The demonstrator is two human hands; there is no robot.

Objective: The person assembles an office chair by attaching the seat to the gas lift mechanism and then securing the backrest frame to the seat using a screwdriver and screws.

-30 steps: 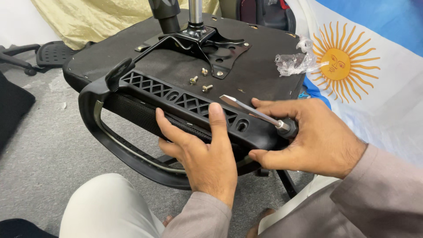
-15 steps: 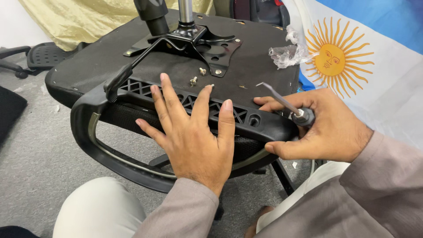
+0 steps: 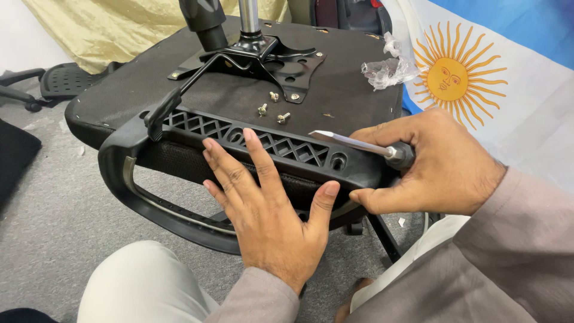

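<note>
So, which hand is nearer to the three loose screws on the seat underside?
Left. The left hand lies flat on the black armrest, fingertips just below the loose screws. The right hand, holding a screwdriver, is farther to the side.

A second ago the left hand (image 3: 269, 206) gripped the armrest bracket (image 3: 257, 143) with curled fingers; it has since opened and now lies flat against the armrest's side, fingers (image 3: 230, 170) spread. The right hand (image 3: 433, 164) has turned the screwdriver (image 3: 359, 143): its blade, tilted upward half a second ago, now lies nearly level, pointing left over the bracket.
</note>
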